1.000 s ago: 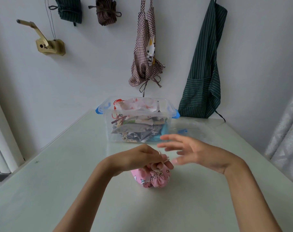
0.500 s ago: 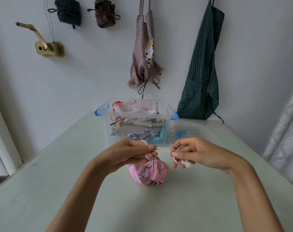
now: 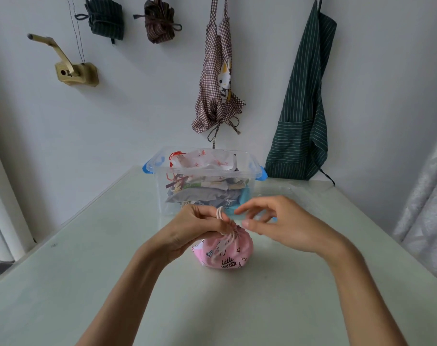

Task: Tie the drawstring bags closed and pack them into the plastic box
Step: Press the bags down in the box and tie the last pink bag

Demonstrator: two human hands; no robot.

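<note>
Pink cloth bag (image 3: pixel 225 253) w/ unicorn print sits on the table (image 3: pixel 87 283) between your 2 hands, just in front of the plastic box (image 3: pixel 252 168). Your left hand (image 3: pixel 187 231) is closed on the gathered neck, pinching a loop of the cream cord (image 3: pixel 220 213) above it, probably to keep the mouth cinched while the knot forms. Your right hand (image 3: pixel 282 223) is loose, fingers spread and curled, gripping nothing; it hovers just beside the loop, likely placed to take the cord end next. Cord tails hang down the bag's front.

Count: 1 bag on the table, 1 box, 2 blue latches (image 3: pixel 147 167) on the box. Box holds a stack of cloth bags approx to the rim; exact no. can't be told through the wall. On the wall behind: 2 hanging aprons (image 3: pixel 302 108), 2 small tied bundles (image 3: pixel 105 18).
</note>
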